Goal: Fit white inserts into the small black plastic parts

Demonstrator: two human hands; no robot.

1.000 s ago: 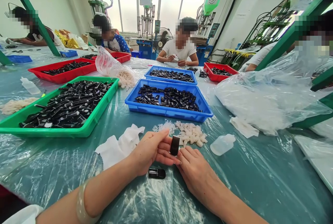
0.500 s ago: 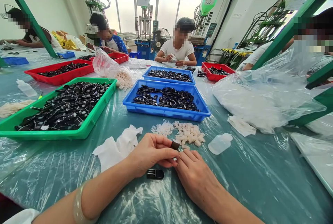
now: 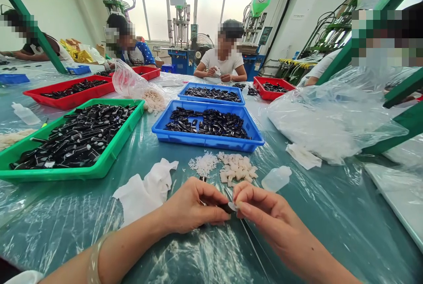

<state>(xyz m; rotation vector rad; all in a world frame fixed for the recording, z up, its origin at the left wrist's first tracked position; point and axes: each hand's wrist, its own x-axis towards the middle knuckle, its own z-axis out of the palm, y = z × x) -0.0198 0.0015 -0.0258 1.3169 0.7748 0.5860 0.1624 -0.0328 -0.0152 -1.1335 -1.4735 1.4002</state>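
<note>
A small black part [image 3: 226, 208] is pinched between the thumb and fingers of my left hand [image 3: 194, 204]. At its right end sits a small whitish piece [image 3: 233, 206], which the thumb and forefinger of my right hand [image 3: 264, 209] grip. Both hands are close together above the plastic-covered table [image 3: 185, 257]. Just beyond them lie a heap of small white bits [image 3: 205, 163] and a pile of cream-coloured pieces [image 3: 238, 168]. A crumpled white cloth [image 3: 145, 191] rests left of my left hand.
A green tray [image 3: 107, 165] and a blue tray [image 3: 208, 142] hold many black parts. More trays stand behind. A translucent bottle [image 3: 276, 179] and a big clear plastic bag [image 3: 333, 121] lie to the right. Several people sit around the table; green frame bars cross overhead.
My right hand has risen from the table and turned, its fingertips now on the whitish piece. The black part in my left hand now points right. The view has shifted slightly.
</note>
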